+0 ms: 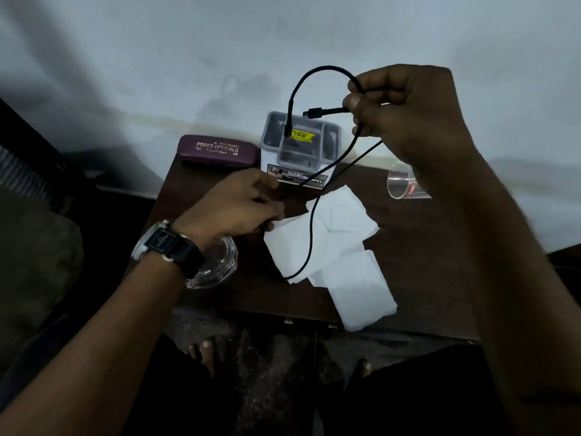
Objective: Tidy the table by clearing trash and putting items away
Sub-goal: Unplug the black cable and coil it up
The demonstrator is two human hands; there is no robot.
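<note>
My right hand (405,114) pinches the black cable (317,196) into loops for storing, left hand (239,202) feeding slack above tissues (339,247) mid-table, organizer (300,146) at back edge.

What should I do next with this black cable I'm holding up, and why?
Probably draw the slack through your left hand and fold another loop into your right hand: the black cable trails across the white tissues, only partly coiled.

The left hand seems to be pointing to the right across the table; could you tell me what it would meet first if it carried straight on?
Probably the white paper: the left hand has its fingertips at the paper's near-left edge, though whether they already touch is unclear.
</note>
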